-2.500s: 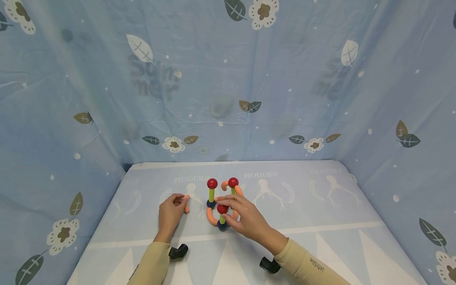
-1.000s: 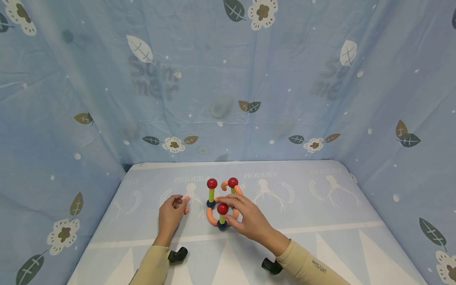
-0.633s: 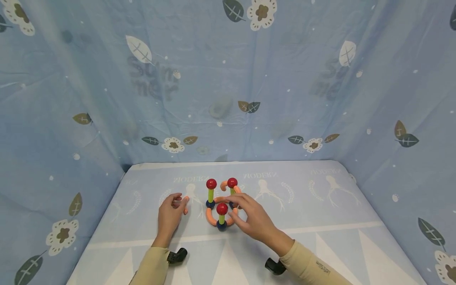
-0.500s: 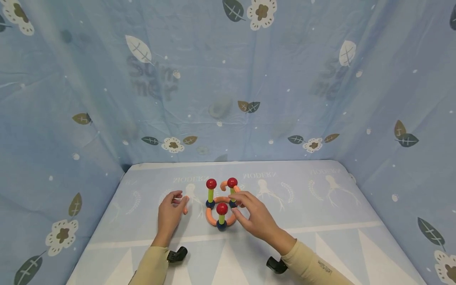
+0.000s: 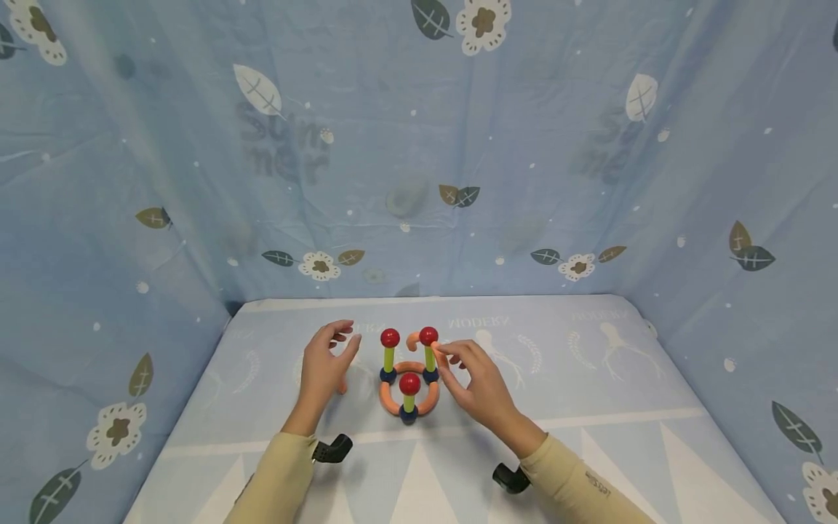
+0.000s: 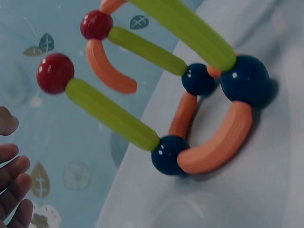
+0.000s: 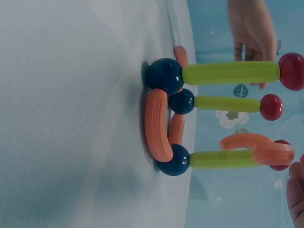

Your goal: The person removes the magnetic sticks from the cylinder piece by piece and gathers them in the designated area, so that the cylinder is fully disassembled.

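A toy frame of sticks and balls stands on the table. Orange curved rods [image 5: 388, 400] join blue balls [image 6: 171, 155] in a ring, and green sticks [image 7: 232, 73] rise to red balls [image 5: 409, 383]. At the rear right ball, two more curved rods are attached at the top. My right hand [image 5: 483, 386] pinches one of these, the upper orange curved rod [image 5: 439, 355], between thumb and fingers. My left hand [image 5: 324, 367] is raised left of the frame with fingers spread, holding nothing. Beneath it lies a loose orange curved rod [image 5: 342, 386], partly hidden by the hand.
The table [image 5: 589, 378] has a pale printed cover. Blue patterned curtains [image 5: 406, 145] enclose its back and sides. A black wrist device [image 5: 332, 449] sits at the left cuff, another black device [image 5: 511, 478] at the right one.
My left hand has let go of the loose curved rod and moved up and forward. My right hand has left the front stick and moved right to the rear right curved rod.
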`<state>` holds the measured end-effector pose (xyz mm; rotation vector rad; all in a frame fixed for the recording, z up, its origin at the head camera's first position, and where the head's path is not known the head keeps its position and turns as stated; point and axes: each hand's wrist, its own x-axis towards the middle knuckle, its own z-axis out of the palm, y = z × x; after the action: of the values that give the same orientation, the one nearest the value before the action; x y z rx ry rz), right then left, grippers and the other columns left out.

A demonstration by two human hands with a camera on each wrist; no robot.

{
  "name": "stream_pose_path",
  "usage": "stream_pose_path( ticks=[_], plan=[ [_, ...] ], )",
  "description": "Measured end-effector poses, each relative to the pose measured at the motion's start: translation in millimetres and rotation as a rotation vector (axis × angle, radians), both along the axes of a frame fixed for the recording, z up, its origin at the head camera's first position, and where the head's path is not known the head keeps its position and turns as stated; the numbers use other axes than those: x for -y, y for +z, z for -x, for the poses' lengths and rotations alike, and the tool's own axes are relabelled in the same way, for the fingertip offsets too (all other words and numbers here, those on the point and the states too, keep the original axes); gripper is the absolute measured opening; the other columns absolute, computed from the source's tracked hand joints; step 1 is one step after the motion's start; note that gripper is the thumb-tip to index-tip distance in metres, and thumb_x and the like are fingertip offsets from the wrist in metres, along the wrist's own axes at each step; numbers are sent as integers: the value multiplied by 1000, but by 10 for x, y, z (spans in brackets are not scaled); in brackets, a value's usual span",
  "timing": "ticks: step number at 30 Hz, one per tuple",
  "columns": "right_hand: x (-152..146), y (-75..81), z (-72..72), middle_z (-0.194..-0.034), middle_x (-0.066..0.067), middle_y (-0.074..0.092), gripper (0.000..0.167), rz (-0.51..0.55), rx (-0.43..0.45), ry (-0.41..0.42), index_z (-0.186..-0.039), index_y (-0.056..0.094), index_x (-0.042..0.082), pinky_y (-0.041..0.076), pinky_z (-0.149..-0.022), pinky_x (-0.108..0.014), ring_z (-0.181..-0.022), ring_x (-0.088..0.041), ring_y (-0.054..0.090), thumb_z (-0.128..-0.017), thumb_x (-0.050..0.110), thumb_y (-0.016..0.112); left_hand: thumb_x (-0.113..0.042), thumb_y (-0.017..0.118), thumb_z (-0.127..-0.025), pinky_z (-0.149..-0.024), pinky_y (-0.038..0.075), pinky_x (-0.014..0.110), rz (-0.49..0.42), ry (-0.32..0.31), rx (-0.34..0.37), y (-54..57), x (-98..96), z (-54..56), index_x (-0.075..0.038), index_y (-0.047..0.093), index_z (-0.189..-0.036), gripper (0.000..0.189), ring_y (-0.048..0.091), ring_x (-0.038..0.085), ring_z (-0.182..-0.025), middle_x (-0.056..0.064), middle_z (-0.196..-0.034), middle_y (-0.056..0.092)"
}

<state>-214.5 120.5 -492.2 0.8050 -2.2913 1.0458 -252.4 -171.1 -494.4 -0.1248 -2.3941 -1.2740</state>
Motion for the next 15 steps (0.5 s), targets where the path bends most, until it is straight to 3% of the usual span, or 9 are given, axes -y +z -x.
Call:
stream_pose_path(
  ticks=[8, 15],
  plan=[
    [-1, -35, 61, -117, -4, 64, 35, 39, 49, -55, -125, 66, 9, 56, -78, -36, -93, -22, 64, -92, 13, 76, -27, 73, -96, -96, 48, 47, 75, -117, -28, 239, -180, 5, -10, 68, -128, 36, 60, 27, -107, 7, -118, 68],
    [28, -43, 91, -119, -6, 64, 37, 47, 151, -98, -126, 63, 9, 57, -80, -42, -94, -21, 64, -93, 18, 76, -29, 73, -96, -99, 47, 49, 117, -239, -24, 359, -324, 54, -14, 67, -129, 37, 57, 22, -115, 3, -126, 65]
  ],
)
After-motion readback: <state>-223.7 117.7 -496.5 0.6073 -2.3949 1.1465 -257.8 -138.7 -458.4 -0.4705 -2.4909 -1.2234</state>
